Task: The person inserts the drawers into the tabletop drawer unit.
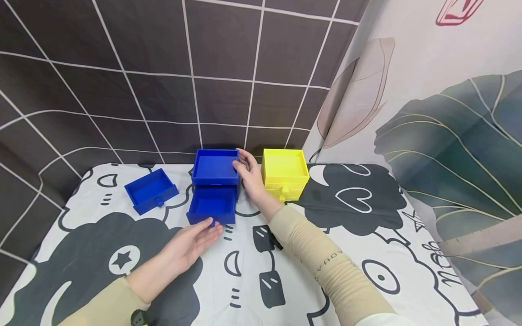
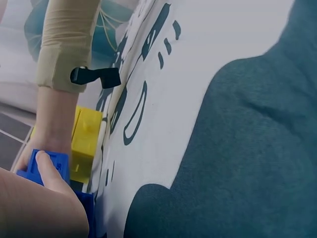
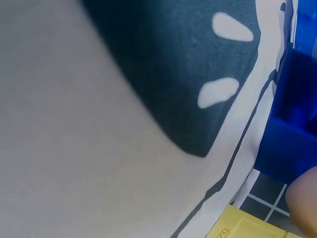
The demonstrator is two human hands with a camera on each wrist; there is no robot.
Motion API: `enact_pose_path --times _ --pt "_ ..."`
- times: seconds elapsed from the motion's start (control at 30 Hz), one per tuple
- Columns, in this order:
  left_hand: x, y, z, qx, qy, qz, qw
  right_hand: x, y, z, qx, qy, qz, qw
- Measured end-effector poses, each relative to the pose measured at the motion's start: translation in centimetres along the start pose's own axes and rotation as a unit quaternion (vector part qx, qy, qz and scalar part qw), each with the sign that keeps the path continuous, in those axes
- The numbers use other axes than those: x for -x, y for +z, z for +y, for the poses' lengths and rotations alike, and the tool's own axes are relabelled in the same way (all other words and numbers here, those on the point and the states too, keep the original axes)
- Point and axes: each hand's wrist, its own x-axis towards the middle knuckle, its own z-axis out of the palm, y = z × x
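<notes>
A blue mini drawer cabinet (image 1: pixel 215 166) with a recessed top stands at the back middle. Its lower drawer (image 1: pixel 212 202) is pulled out toward me, and no contents show in it. My left hand (image 1: pixel 183 246) is at that drawer's front, fingers fairly straight, thumb by the front edge; the drawer's knob is hidden. With the thumb over the top edge and fingers round the side, my right hand (image 1: pixel 252 179) grips the cabinet's right side. In the right wrist view, only a blurred fingertip (image 3: pixel 304 203) shows beside the blue plastic (image 3: pixel 282 148).
A separate blue drawer (image 1: pixel 151 190) with a knob lies at the left. Right of my right hand stands a yellow drawer cabinet (image 1: pixel 285 172), its drawers closed. Behind them is a dark gridded backdrop (image 1: pixel 222 50). A black-and-white patterned cloth (image 1: pixel 244 280) covers the table.
</notes>
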Motion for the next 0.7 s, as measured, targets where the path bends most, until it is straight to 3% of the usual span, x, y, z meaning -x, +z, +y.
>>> enact_pose_path --times 0.7 --pt "0.0 1.1 0.8 -0.006 0.010 0.004 0.9999 -0.1 -0.2 0.0 0.006 0.005 -0.003 1.000"
